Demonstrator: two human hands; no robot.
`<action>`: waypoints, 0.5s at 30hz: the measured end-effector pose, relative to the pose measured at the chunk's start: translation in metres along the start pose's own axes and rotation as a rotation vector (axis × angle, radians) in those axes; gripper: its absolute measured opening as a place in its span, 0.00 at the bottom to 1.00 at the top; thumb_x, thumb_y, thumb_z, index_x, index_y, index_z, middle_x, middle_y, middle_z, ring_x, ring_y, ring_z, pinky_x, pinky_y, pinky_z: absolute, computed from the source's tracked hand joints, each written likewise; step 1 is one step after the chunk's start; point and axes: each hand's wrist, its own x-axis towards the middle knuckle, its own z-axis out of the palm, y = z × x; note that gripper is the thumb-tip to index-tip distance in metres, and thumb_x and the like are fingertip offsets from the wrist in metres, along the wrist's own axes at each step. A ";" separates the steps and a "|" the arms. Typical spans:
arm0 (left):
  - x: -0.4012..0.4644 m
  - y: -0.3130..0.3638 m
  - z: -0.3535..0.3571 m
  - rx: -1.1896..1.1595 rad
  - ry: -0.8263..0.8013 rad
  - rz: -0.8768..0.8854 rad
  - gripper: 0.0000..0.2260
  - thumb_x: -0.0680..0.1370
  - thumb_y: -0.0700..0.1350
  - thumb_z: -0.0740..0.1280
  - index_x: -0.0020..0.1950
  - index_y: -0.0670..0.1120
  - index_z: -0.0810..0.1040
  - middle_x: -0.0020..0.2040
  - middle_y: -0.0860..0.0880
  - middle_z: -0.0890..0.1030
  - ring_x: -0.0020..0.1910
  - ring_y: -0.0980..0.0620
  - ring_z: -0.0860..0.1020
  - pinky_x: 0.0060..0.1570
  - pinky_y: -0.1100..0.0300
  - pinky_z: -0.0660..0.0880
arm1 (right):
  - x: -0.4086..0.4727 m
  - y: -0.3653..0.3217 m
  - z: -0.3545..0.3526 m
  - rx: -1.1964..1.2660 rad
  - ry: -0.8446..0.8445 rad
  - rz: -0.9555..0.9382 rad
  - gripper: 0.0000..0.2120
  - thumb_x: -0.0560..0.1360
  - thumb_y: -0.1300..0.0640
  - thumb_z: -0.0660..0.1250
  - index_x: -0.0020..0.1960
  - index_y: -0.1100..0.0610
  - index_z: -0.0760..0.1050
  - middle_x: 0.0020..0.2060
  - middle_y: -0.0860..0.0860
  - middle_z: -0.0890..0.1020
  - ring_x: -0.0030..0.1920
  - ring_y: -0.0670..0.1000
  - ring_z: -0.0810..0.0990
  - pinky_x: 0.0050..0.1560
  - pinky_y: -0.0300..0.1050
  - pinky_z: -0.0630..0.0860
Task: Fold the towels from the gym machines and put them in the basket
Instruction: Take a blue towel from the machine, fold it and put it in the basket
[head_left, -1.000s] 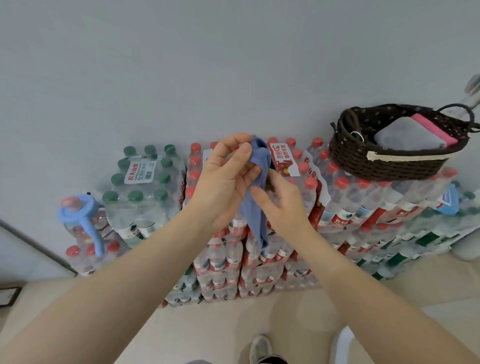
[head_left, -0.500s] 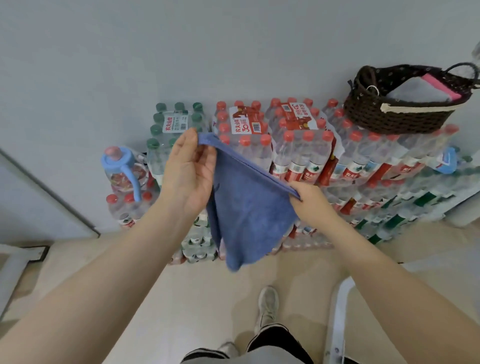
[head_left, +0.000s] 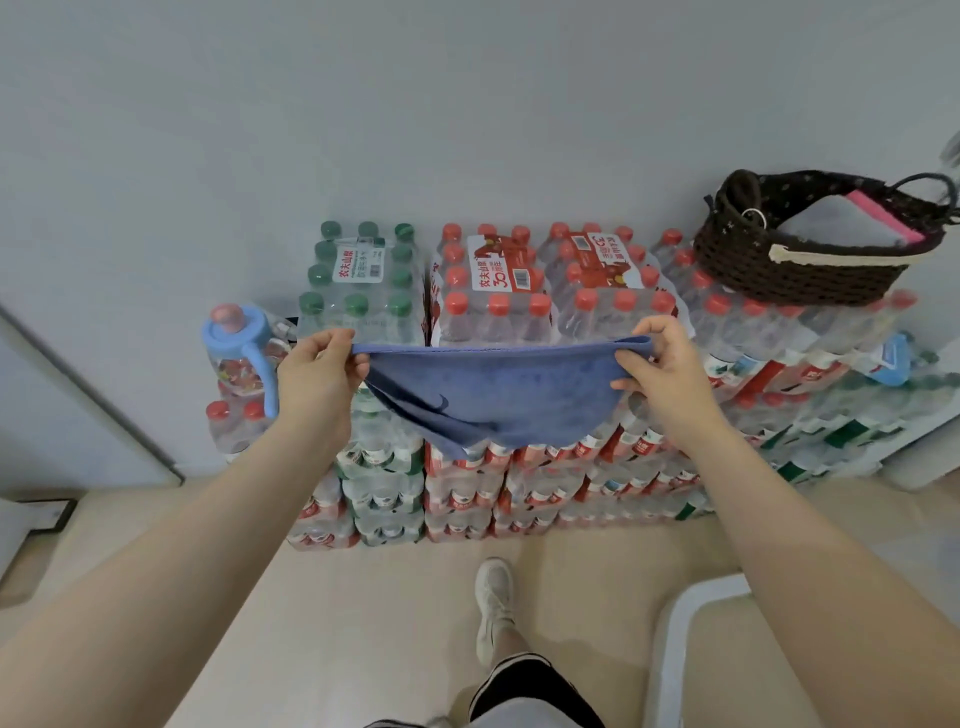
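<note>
A blue towel hangs stretched between my two hands in front of the stacked water bottles. My left hand pinches its left top corner and my right hand pinches its right top corner. The towel's top edge is taut and level, and the cloth sags in a doubled layer below. A dark woven basket sits on the bottle packs at the upper right, apart from my hands. It holds a folded grey towel and a pink one.
Shrink-wrapped packs of red-capped bottles and green-capped bottles are stacked against the grey wall. A large jug with a blue handle stands at the left. A white frame is by my right leg, and my shoe rests on the beige floor.
My hands have moved apart, pulling the blue towel from a bunched strip into a wide spread with a level top edge. The view has tilted down and back from the bottles.
</note>
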 end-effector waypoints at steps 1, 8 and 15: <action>0.006 0.002 0.006 -0.027 -0.005 -0.009 0.04 0.79 0.39 0.62 0.47 0.41 0.75 0.38 0.48 0.74 0.33 0.57 0.73 0.31 0.73 0.74 | 0.006 -0.004 -0.001 -0.073 -0.019 -0.062 0.13 0.77 0.67 0.60 0.44 0.49 0.66 0.42 0.47 0.72 0.40 0.44 0.76 0.32 0.30 0.76; 0.052 0.013 0.066 0.164 -0.091 0.121 0.12 0.77 0.36 0.64 0.60 0.41 0.75 0.52 0.47 0.77 0.52 0.54 0.75 0.54 0.67 0.71 | 0.089 -0.005 -0.014 -0.252 0.133 -0.183 0.13 0.76 0.67 0.60 0.58 0.58 0.74 0.50 0.50 0.77 0.44 0.48 0.77 0.40 0.37 0.79; 0.116 0.028 0.131 0.601 -0.153 0.439 0.07 0.75 0.36 0.62 0.47 0.44 0.79 0.37 0.49 0.79 0.38 0.53 0.76 0.45 0.60 0.72 | 0.191 -0.012 -0.033 -0.336 0.379 -0.127 0.08 0.73 0.62 0.66 0.49 0.60 0.81 0.40 0.53 0.81 0.42 0.50 0.76 0.45 0.45 0.71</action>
